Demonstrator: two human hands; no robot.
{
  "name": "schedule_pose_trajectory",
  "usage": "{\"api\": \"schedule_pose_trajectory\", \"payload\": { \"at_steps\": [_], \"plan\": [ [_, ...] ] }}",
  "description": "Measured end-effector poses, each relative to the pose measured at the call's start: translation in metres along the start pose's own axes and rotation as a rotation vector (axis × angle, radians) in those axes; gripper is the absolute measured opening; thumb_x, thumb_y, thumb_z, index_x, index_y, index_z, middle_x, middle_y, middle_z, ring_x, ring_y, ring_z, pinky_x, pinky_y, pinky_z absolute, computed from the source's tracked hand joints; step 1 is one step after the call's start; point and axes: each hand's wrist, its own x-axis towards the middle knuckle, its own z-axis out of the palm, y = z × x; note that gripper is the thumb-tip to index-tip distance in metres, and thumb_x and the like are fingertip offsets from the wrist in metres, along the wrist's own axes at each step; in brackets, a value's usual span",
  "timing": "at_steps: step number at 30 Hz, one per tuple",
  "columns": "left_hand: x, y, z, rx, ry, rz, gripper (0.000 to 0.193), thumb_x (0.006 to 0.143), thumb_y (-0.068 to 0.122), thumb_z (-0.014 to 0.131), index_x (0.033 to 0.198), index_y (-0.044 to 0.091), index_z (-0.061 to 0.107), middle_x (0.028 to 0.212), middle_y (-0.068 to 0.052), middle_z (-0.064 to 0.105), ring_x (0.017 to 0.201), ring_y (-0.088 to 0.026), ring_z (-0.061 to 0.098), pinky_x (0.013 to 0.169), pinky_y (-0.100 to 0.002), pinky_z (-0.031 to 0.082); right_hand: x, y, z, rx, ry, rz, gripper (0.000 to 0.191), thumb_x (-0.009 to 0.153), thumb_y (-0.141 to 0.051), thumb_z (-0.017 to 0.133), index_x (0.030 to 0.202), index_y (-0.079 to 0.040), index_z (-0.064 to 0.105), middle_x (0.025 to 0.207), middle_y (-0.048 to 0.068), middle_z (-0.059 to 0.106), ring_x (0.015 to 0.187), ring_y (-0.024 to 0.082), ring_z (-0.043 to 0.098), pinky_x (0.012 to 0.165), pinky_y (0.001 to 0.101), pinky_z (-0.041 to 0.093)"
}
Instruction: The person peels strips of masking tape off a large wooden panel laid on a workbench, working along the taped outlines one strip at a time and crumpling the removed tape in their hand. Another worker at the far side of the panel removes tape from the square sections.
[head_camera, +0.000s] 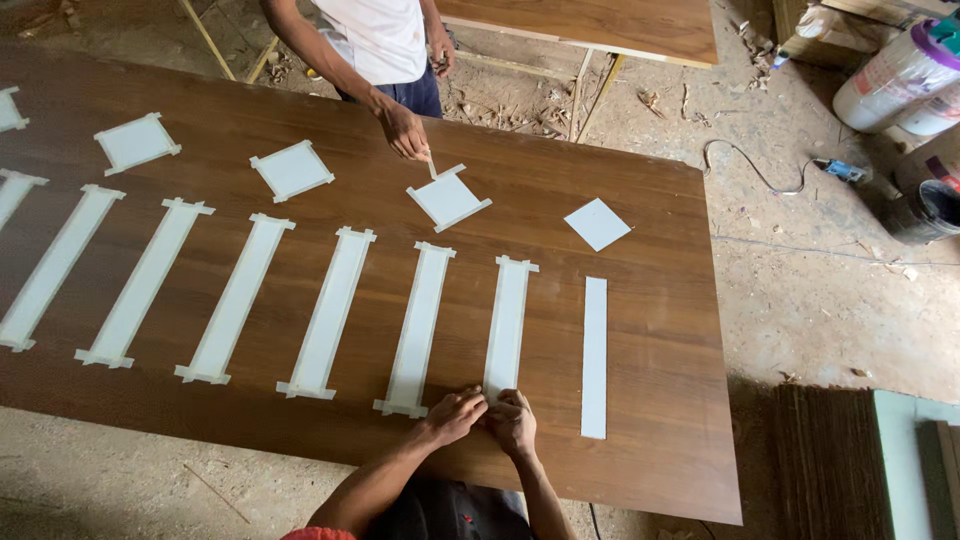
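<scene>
Lower centre of the frame: your left hand (452, 414) and right hand (514, 421) meet at the near end of a long white strip (506, 325) on the brown desk (660, 400). Fingers of both are curled narrow, pressing at the strip's taped end; whether they pinch tape I cannot tell. Risk: uneven pressure may skew the strip or wrinkle the tape. Both forearms angle inward. Upper centre: another person's hand (405, 132) holds a tape piece at a white square (447, 198).
</scene>
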Motion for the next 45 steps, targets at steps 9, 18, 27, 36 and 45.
{"api": "schedule_pose_trajectory", "payload": {
  "at_steps": [9,18,27,36,45],
  "plan": [
    [0.024,0.012,-0.013,0.127,-0.259,-0.012,0.020,0.088,-0.002,0.065,0.108,-0.006,0.066,0.111,-0.022,0.068,0.084,-0.029,0.073,0.068,-0.039,0.062,0.015,-0.002,-0.020,0.077,-0.152,-0.071,0.017,0.066,-0.016,0.090,0.080,-0.011,0.080,0.094,0.002,0.070,0.094,0.024,0.067,0.080,0.0389,0.055],
    [0.033,-0.001,-0.018,-0.126,-0.244,-0.196,0.009,0.091,0.009,0.074,0.095,0.001,0.072,0.096,-0.014,0.075,0.077,-0.026,0.073,0.071,-0.041,0.061,0.020,-0.016,-0.020,0.013,-0.232,-0.024,0.017,0.073,-0.016,0.089,0.077,-0.006,0.075,0.086,0.006,0.062,0.083,0.024,0.061,0.072,0.0401,0.051],
    [0.005,0.007,-0.023,-0.374,-0.070,-0.318,0.054,0.061,0.024,0.097,0.102,0.002,0.070,0.118,-0.011,0.065,0.112,-0.036,0.060,0.099,-0.047,0.046,0.017,-0.027,-0.009,0.191,-0.096,0.066,0.010,0.076,-0.006,0.079,0.073,0.000,0.072,0.075,0.008,0.061,0.069,0.020,0.061,0.062,0.0366,0.051],
    [0.003,-0.003,-0.004,-0.353,0.124,-0.217,0.063,0.061,0.031,0.095,0.111,-0.001,0.073,0.134,-0.015,0.064,0.136,-0.039,0.050,0.114,-0.048,0.038,0.017,-0.031,-0.003,0.277,-0.134,0.297,0.016,0.077,-0.007,0.079,0.069,0.002,0.068,0.078,0.004,0.060,0.062,0.017,0.060,0.053,0.0372,0.050],
    [0.016,-0.004,-0.015,-0.238,0.115,-0.118,0.036,0.085,0.024,0.083,0.114,0.004,0.075,0.121,-0.011,0.074,0.118,-0.032,0.068,0.108,-0.044,0.051,0.033,-0.040,-0.008,0.278,-0.112,0.329,0.013,0.073,-0.003,0.083,0.072,0.007,0.073,0.081,0.008,0.066,0.070,0.016,0.064,0.063,0.0350,0.055]
  ]
}}
